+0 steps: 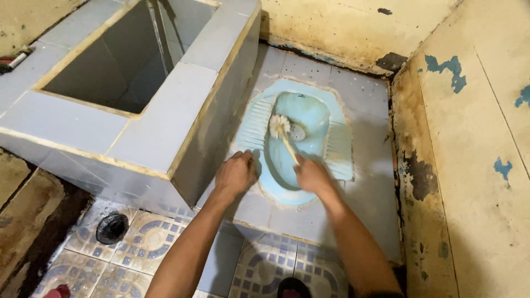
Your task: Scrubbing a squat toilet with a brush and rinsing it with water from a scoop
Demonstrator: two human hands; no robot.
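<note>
Tiled bathroom: right hand [312, 175] grips brush [280, 128].

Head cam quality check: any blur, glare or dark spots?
Head view: right hand and white-bristled toilet brush slightly motion-blurred; left hand sharper; soft sheen on the pale blue squat toilet pan; grey tiled water basin interior shadowed; wide-angle bending at edges.

Glossy ceramic squat toilet [309, 118], bristly brush [279, 126]
</note>
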